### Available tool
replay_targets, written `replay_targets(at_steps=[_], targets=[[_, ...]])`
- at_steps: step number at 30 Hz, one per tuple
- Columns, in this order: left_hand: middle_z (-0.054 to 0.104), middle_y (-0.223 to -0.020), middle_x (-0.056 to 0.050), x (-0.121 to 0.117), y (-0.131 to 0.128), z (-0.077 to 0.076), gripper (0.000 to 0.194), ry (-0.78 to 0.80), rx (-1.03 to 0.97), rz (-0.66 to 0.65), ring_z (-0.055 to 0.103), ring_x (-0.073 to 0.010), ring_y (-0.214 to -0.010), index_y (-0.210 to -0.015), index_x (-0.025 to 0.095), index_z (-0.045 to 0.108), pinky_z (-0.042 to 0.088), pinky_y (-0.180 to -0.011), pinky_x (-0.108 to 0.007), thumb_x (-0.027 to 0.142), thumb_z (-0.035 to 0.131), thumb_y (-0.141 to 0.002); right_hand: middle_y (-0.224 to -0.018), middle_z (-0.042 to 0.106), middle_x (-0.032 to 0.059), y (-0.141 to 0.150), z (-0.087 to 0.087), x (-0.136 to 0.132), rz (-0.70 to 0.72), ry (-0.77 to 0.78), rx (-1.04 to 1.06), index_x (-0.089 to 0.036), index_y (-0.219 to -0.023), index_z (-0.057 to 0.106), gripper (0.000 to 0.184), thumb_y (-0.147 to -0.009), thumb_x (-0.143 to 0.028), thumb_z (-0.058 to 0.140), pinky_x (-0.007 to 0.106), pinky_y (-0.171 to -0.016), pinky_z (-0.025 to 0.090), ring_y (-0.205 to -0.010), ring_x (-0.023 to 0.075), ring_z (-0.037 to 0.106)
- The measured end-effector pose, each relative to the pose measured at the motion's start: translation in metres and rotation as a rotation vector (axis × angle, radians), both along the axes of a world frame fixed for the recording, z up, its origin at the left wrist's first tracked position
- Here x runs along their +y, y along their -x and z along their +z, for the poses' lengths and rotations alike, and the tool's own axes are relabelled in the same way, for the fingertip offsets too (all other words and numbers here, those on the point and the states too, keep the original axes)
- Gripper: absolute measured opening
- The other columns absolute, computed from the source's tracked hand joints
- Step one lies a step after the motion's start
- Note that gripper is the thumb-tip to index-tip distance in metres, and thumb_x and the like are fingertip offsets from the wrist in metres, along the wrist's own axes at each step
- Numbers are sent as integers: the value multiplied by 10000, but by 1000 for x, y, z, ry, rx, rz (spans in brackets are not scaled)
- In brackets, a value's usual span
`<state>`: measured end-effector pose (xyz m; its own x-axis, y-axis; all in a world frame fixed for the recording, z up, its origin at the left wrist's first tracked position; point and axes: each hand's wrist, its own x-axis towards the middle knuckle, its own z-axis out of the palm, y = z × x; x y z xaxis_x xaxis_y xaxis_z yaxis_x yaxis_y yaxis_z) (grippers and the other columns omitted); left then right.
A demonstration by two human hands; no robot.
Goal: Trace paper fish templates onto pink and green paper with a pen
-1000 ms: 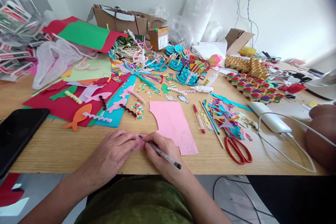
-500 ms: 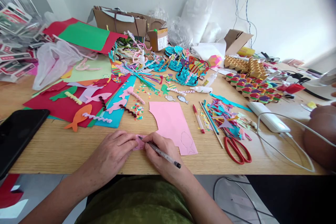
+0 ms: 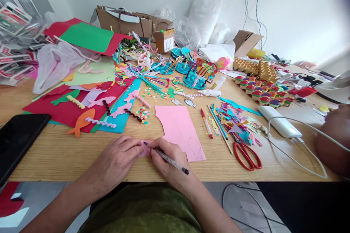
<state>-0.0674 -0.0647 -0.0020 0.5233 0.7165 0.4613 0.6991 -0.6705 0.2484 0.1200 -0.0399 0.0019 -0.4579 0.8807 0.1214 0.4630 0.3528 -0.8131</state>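
Observation:
A black-capped clear pen (image 3: 172,161) is gripped in my right hand (image 3: 166,156), its tip on a small pink paper piece (image 3: 144,149) with dark lines on it. My left hand (image 3: 120,156) pins that piece to the table with bent fingertips and partly covers it. Just beyond my right hand lies a larger pink sheet (image 3: 177,123), notched at its edges, with a fish outline (image 3: 195,147) drawn in its near right corner. Left of the sheet, paper fish with pipe-cleaner pieces lie on coloured paper, including an orange fish (image 3: 82,121).
Red-handled scissors (image 3: 247,156) lie at right beside paper scraps (image 3: 232,118) and a red pen (image 3: 207,123). A cabled white power bank (image 3: 280,122) stands near another person's arm (image 3: 333,138). At left is a black phone (image 3: 23,142). Painted egg cartons (image 3: 265,91) sit farther back.
Both hands stay almost in place, with the pen tip still on the small pink piece. The view has shifted very slightly.

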Motion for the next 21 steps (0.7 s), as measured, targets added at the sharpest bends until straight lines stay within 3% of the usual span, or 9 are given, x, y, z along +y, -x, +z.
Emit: replay_targets(at_steps=[21], targets=[[689, -968, -50, 0, 1, -2, 310, -32, 51, 0, 599, -195, -908, -993, 158, 646, 500, -819, -352, 94, 348, -938, -785, 701, 21, 1, -3, 1, -34, 7, 4, -184, -874, 635, 159, -828, -160, 485, 210, -608, 445, -668, 127, 633]])
